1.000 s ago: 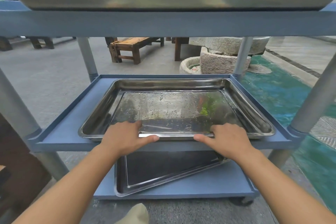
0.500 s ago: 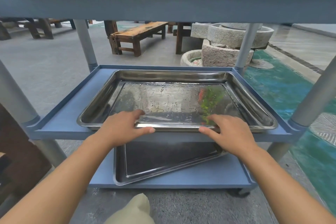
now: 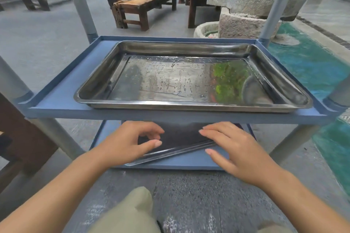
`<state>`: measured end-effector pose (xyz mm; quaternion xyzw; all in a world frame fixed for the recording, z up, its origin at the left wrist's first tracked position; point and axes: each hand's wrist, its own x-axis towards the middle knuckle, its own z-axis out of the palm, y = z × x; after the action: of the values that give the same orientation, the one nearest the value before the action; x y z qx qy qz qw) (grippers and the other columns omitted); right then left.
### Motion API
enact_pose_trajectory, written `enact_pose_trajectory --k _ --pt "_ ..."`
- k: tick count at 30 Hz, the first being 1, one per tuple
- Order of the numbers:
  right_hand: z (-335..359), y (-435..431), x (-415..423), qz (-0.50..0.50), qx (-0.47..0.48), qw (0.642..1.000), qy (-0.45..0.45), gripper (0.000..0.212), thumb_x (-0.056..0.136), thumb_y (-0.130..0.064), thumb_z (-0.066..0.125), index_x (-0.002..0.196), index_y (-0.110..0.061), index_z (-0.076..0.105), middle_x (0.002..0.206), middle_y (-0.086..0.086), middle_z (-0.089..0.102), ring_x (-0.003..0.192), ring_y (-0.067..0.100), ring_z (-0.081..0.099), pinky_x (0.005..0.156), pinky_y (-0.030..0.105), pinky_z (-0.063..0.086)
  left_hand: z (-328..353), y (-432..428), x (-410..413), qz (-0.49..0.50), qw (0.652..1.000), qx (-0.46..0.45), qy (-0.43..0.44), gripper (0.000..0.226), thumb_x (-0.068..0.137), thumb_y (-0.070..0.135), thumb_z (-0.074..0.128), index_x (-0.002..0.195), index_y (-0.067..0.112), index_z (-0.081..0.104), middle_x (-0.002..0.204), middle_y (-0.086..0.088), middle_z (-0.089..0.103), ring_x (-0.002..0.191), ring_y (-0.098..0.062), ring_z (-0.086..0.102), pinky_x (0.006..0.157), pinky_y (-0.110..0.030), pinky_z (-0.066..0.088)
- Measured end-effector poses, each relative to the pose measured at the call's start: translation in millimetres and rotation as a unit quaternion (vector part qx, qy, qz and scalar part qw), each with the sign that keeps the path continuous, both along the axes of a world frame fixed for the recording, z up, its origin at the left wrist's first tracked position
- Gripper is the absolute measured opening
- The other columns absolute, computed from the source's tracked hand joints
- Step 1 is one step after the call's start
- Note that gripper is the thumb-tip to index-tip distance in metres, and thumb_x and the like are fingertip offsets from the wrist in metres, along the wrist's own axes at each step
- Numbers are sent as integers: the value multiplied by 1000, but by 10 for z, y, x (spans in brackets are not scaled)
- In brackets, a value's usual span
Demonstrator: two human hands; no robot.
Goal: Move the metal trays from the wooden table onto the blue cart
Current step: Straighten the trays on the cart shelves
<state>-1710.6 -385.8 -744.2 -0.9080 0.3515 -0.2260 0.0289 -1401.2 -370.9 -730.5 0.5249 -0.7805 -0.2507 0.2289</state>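
Wooden benches [image 3: 145, 0] stand behind the blue cart [image 3: 62, 100]. One metal tray [image 3: 189, 81] lies flat on its shelf, and another tray [image 3: 180, 150] sits askew on the shelf below. My left hand [image 3: 128, 143] and right hand [image 3: 236, 149] hover empty, fingers loose and apart. The placement looks finished, so I'd fetch the next one from the table.

On the middle shelf [image 3: 60, 100] of the blue cart [image 3: 170, 116], flat inside the raised rim and nearer its right side, a wet metal tray [image 3: 180, 81]; on the bottom shelf [image 3: 180, 162], a second tray [image 3: 176, 152] lying askew; beneath the cart, grey floor [image 3: 189, 185].
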Motion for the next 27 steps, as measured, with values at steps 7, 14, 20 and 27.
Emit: enact_pose_trajectory --k 7,14,20,27 --pt "-812 -515 14 -50 158 973 160 58 93 -57 48 142 -26 45 138 -6 50 127 14 45 104 28 38 -957 -428 166 31 994 84 -61 31 85 50 67 110 31 68 88 17 70 80 2 64 74 -26 53" --pt "-1654 -1092 -26 -151 254 929 225 82 81 -72 53 146 -26 36 143 4 46 132 24 43 102 40 44 -1886 -859 185 21 951 57 -302 67 82 78 41 125 29 55 110 7 68 98 -16 64 76 -32 53" --pt "-2183 -1503 -68 -198 262 907 263 97 74 -84 41 150 -25 29 154 10 31 143 30 27 114 49 30 -2471 -1048 101 79 941 94 -315 96 71 91 26 141 26 37 132 -3 50 117 -27 53 88 -45 53" --pt "-2491 -1880 -167 -227 327 866 301 123 48 -102 27 153 -43 1 165 5 -8 151 33 -7 118 61 3 -2900 -1008 11 142 920 228 -285 117 57 100 3 154 35 6 165 -4 1 150 -35 2 110 -70 23"
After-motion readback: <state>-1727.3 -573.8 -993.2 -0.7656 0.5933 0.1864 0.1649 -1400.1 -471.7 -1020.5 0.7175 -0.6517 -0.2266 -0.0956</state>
